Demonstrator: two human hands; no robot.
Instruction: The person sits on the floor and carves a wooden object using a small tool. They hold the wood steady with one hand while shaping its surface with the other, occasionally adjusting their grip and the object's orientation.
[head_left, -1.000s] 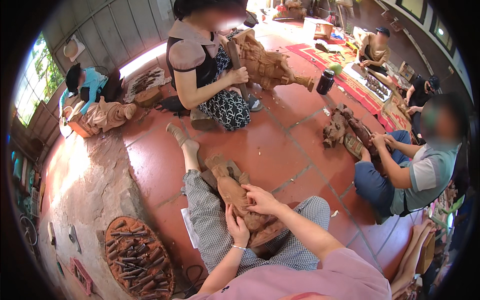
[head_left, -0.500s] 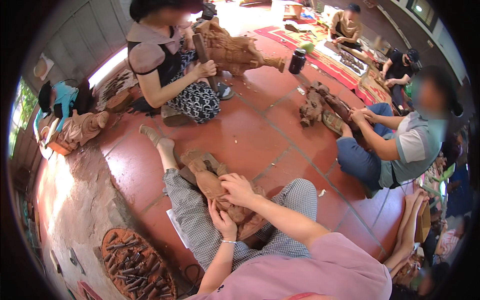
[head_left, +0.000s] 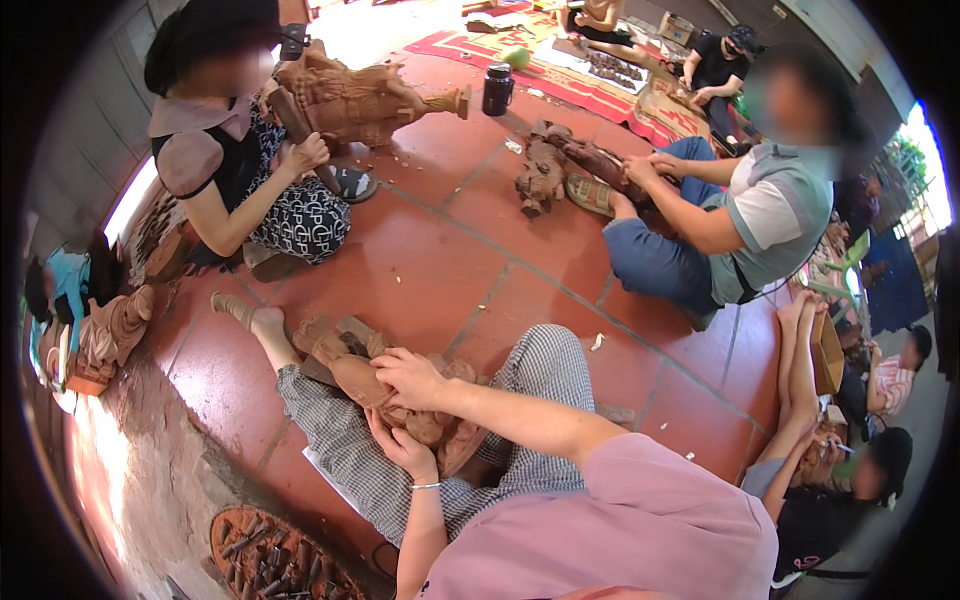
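Note:
A reddish-brown carved wooden figure (head_left: 352, 380) lies aslant across my lap, between my legs in checked trousers. My left hand (head_left: 405, 452), with a silvery bracelet at its wrist, is closed along the carving's near side. From above, my right hand (head_left: 408, 380) presses on the figure's middle with bent fingers drawn together. Whether a small thing is pinched under those fingertips is hidden. Behind the carving's far end sits a dark block-like piece (head_left: 360, 332), partly covered.
An oval tray (head_left: 222, 532) of wood-handled carving tools lies at the lower left. Two co-workers sit across the tiled floor (head_left: 420, 270), one beside a large carved statue (head_left: 350, 95), the other holding a dark carving (head_left: 545, 165). A black jar (head_left: 497, 90) stands between them.
The view has swung to the right, so the surroundings sit further left and more people show at the right. Both my hands stay on the carving, with little visible shift.

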